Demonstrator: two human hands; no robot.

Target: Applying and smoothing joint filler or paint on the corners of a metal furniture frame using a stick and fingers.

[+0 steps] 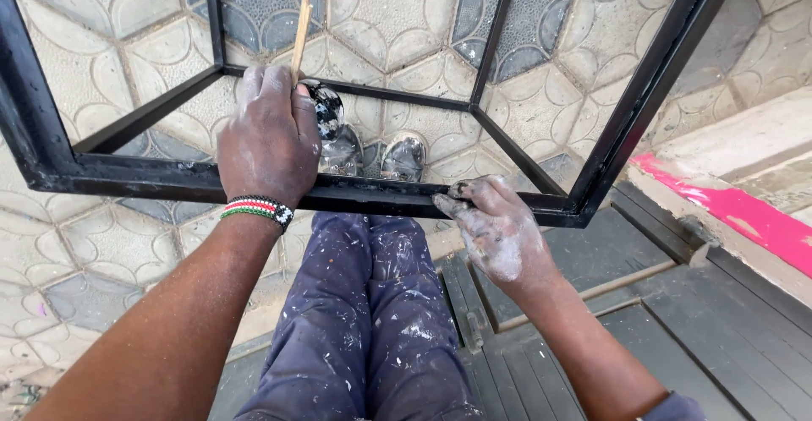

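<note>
Head view, looking down past the knees. A black-painted frame of square metal bars point(381, 194) is held level in front of the person, its near bar running across the picture from the left corner to the right corner. The left hand point(269, 138), smeared with pale dust and wearing a beaded wristband of red, white, green and black point(258, 210), lies over the near bar with its grip closed around a thin wooden stick point(300, 28); the stick rises from the fist, tilted slightly right, and its lower end is hidden in the fingers. The right hand point(495, 231) sits further right on the same bar, thumb and fingertips point(452, 199) pinching the bar's top edge, palm below it. Between the 2 hands the bar is bare. Inside the frame, 2 slanted bars meet a cross bar, leaving open panels through which the patterned stone paving point(406, 32) and 2 paint-flecked shoes point(404, 157) show. Below, paint-spotted blue trousers point(364, 319); at right, dark panelled metal sheet point(592, 319) and a pink-edged concrete step point(744, 214).
</note>
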